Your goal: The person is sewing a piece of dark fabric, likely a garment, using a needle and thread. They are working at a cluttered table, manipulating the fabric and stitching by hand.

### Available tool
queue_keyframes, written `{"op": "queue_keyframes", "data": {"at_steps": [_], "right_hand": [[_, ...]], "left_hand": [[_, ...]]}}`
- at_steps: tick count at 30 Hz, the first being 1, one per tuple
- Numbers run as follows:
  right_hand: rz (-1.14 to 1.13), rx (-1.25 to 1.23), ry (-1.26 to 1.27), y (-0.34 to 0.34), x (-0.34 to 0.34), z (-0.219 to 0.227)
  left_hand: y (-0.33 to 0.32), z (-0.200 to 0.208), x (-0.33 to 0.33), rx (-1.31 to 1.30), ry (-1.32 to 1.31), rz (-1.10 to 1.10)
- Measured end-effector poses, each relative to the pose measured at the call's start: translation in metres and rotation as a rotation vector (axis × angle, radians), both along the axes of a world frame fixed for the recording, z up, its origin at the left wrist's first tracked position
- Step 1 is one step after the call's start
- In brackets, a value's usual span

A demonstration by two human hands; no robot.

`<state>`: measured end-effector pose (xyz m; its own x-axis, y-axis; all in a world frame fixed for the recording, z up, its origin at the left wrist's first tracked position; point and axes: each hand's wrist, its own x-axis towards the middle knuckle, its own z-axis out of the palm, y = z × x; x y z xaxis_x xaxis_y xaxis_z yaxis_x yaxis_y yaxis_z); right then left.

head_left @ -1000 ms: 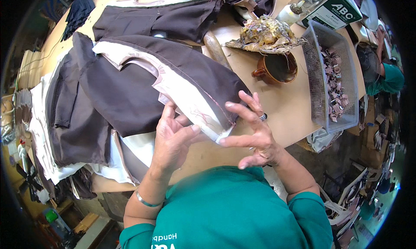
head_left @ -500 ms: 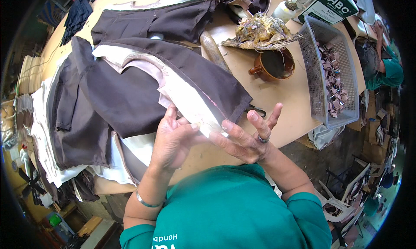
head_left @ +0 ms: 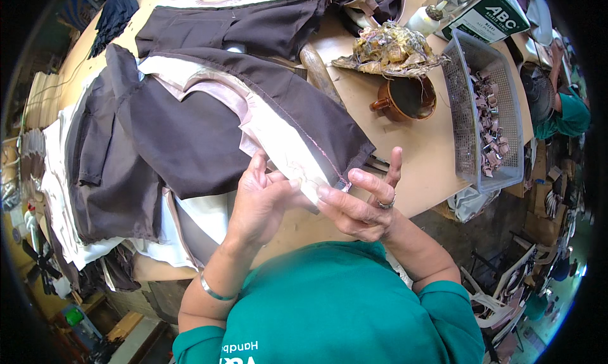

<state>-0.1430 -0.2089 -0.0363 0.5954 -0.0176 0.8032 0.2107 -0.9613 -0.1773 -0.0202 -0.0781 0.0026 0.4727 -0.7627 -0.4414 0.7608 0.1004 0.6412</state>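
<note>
My left hand (head_left: 259, 202) pinches the near end of a white strip (head_left: 278, 145) between thumb and fingers. Close beside it, my right hand (head_left: 362, 207) grips the same end with thumb and index finger, its other fingers raised. The strip curves along a dark brown fabric piece (head_left: 297, 107), with a pale pink edging (head_left: 231, 98) on its inner side and a line of pinkish stitching on the brown cloth. More folded brown fabric (head_left: 177, 142) lies left of my hands, over white layers. My fingertips hide the tip of the strip.
A brown mug (head_left: 399, 107) holds dark contents, with a yellowish glue-crusted lump (head_left: 392, 50) behind it. A grey plastic basket (head_left: 457, 110) holds small pink pieces with metal hardware. Farther back stand a green-and-white can (head_left: 491, 19) and a white bottle (head_left: 423, 19). Another person's green sleeve (head_left: 570, 114) shows at right.
The strip's end has shifted slightly in my fingers, and my right hand's raised fingers have drawn in a little. The whole view has moved slightly.
</note>
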Motion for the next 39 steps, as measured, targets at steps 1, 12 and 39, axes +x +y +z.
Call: {"op": "queue_keyframes", "data": {"at_steps": [1,12,39], "right_hand": [[0.037,0.009,-0.002,-0.003,-0.002,0.000],[-0.144,-0.041,0.036,-0.004,-0.002,-0.005],[0.163,0.760,0.613,-0.007,0.075,0.040]], "left_hand": [[0.000,0.000,-0.001,0.010,0.010,0.009],[0.003,-0.001,0.000,0.002,-0.008,-0.001],[0.014,-0.025,-0.014,0.139,-0.406,-0.025]]}}
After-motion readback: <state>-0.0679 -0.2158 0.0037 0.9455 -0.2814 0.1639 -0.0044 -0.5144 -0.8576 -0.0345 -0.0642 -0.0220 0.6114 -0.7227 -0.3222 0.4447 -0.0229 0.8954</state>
